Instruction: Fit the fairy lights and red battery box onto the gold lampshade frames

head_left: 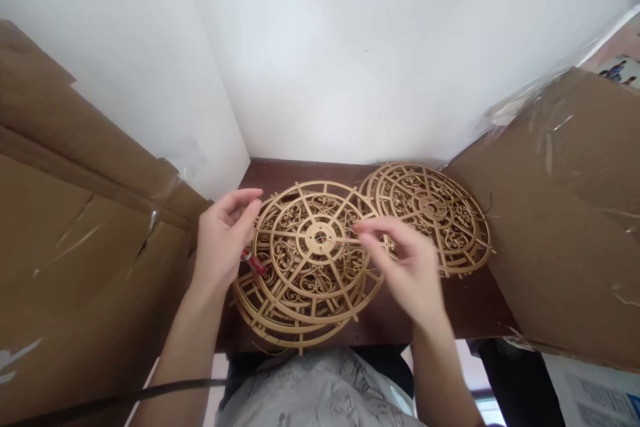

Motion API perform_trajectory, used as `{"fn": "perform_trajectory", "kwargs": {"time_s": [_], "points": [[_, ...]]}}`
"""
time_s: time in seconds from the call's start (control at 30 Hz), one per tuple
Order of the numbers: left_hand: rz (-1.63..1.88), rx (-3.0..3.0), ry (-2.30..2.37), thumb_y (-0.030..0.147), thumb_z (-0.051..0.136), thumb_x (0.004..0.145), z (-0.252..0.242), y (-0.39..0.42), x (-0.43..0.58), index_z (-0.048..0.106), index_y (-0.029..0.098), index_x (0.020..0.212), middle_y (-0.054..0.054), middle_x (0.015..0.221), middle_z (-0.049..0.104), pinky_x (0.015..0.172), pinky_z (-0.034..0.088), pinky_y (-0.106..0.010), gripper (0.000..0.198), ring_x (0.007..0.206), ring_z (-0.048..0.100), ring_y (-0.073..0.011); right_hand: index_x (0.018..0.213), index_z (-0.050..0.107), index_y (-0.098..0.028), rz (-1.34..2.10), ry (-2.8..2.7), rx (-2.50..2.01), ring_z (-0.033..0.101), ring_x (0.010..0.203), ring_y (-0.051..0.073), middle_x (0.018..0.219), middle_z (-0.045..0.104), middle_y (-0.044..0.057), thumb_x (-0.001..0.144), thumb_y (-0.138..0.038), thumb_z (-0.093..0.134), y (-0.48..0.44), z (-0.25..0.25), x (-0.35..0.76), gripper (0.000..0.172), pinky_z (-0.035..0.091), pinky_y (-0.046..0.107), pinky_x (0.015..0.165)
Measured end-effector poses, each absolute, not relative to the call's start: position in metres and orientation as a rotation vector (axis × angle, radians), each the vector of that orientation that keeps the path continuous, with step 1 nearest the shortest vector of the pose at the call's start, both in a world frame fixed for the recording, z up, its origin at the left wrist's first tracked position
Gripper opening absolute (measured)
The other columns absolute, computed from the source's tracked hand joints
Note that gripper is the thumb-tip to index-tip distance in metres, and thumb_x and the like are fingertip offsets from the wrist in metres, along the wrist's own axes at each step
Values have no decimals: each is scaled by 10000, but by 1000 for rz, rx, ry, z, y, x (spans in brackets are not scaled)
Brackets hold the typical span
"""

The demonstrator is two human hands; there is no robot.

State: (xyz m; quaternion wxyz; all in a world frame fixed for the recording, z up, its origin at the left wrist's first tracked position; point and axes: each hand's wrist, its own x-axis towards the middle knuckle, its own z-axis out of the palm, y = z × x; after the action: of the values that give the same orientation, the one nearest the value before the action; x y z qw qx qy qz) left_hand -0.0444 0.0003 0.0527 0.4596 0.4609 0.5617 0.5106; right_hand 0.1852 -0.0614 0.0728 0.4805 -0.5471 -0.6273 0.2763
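Observation:
A round gold openwork disc (324,280) with scroll ornaments and a holed hub lies on top of similar discs in front of me. Above its right side, my right hand (407,260) is closed, thumb and index together. A thin wire (345,240) runs near those fingertips and seems to be pinched in them. At the disc's upper left edge, my left hand (225,227) has its thumb and index tips drawn together; whatever they hold, if anything, is too small to make out. A small red object (255,262) lies by the disc's left side, below my left hand.
A second stack of gold discs (430,213), with loose wires on it, lies at the back right. Cardboard walls (560,213) flank the dark red-brown tabletop (395,320) on both sides. A white wall (350,67) rises behind it. A dark strap or cable (175,387) crosses the lower left.

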Motion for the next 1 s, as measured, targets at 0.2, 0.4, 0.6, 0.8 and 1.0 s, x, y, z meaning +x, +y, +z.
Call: {"fn": "perform_trajectory", "kwargs": {"time_s": [0.2,0.4,0.6,0.8,1.0], "points": [[1476,843,1034,207,631,775,59,-4,-6,609,178,871,42,677,465,351,194,-135,103,408,274,3,1314,470,-251,1185,-1634,-1118,624,1006,180,1137,651,48,865,-199,585,-50,54,118,467,506,356,902],[1440,1218,1297,358,546,851,38,-9,-18,569,199,1043,-54,1015,594,748,497,-254,250,805,581,-117,1110,556,-215,1120,-1651,-1316,505,593,120,769,596,-4,953,-276,409,-44,47,127,224,400,234,530],[582,1905,2080,433,455,861,2,-18,-65,475,122,1265,-179,1148,504,880,442,-475,510,1050,509,-328,670,490,-190,821,-1605,-1592,355,494,107,574,438,-41,856,-448,575,-38,31,176,330,285,232,463],[341,2123,2097,314,373,887,-2,-18,-61,473,76,1279,-153,995,615,816,440,-426,470,913,529,-308,891,645,-182,442,-1895,-1750,549,728,188,825,596,48,907,-190,491,-36,19,188,155,405,304,648],[678,1754,1970,343,537,781,1,0,-69,494,122,1300,-50,775,631,774,454,-380,566,777,562,-234,1247,565,-237,557,-1959,-1745,570,712,188,999,539,76,824,-303,654,-37,13,177,437,470,317,624]]}}
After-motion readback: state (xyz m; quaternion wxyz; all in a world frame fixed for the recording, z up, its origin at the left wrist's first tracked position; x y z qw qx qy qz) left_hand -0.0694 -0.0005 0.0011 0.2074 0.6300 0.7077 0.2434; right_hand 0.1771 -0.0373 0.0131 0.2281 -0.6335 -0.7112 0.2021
